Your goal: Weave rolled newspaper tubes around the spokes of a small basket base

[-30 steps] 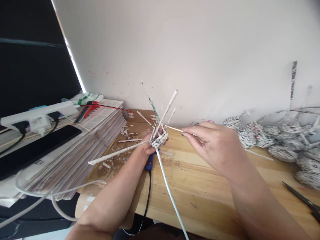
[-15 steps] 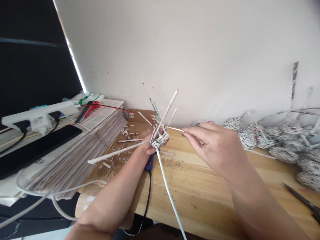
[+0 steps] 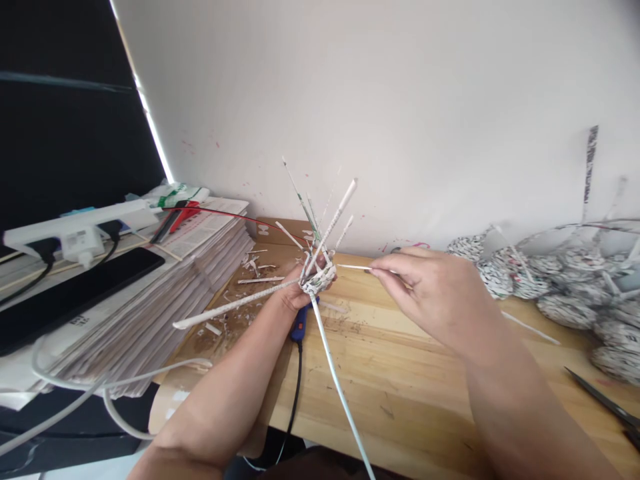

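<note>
My left hand is closed around a small woven piece of rolled newspaper, held above the table, partly hiding the fingers. Paper spokes fan upward from it; one thick tube points left and a long pale tube slants down toward me. To the right, my right hand pinches a thin white paper tube between thumb and forefinger. Its left tip ends just beside the woven piece, with a small gap visible. A white length shows beyond the right wrist, seemingly the same tube.
Woven newspaper pieces crowd the right side by the wall. Black scissors lie at the right. A paper stack bears a phone and a power strip. Paper scraps and a blue-handled corded tool lie near the left arm.
The thin tube's left tip has shifted down slightly, now lying more level and apart from the woven piece. Its right end has swung down. My left hand has barely moved.
</note>
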Available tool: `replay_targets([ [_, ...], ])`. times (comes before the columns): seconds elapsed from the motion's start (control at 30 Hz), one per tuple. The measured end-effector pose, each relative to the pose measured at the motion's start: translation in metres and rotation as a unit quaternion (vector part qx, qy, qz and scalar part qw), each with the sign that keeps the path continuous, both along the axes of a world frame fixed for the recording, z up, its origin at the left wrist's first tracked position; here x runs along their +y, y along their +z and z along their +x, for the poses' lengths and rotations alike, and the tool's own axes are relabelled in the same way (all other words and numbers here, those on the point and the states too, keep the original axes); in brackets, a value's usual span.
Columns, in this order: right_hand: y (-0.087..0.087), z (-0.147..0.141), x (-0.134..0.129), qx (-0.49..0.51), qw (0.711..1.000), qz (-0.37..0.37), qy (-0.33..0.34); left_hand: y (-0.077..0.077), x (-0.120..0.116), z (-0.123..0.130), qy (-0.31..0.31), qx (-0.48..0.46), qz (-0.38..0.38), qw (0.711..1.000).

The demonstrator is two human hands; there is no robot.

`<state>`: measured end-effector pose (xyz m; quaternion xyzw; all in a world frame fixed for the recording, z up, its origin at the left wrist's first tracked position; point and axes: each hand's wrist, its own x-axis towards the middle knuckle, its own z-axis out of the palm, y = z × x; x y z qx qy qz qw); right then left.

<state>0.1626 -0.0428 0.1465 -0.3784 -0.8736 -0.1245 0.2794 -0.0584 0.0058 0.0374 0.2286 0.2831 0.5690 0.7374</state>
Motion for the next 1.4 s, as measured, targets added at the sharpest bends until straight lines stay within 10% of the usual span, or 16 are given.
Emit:
replay_targets([
  [0.4, -0.042, -0.005, 0.067, -0.047, 0.996, -0.079, -0.001, 0.000, 0.000, 0.003, -0.001, 0.052, 0.061, 0.997],
  [0.7, -0.045, -0.039, 0.033, 0.207, 0.977, -0.027, 0.049, -0.014, 0.004, 0.013, 0.095, 0.063, 0.101, 0.988],
  [1.4, -0.045, -0.041, 0.024, 0.214, 0.974, -0.051, 0.050, -0.008, -0.002, 0.019, 0.082, 0.063, 0.091, 0.990],
])
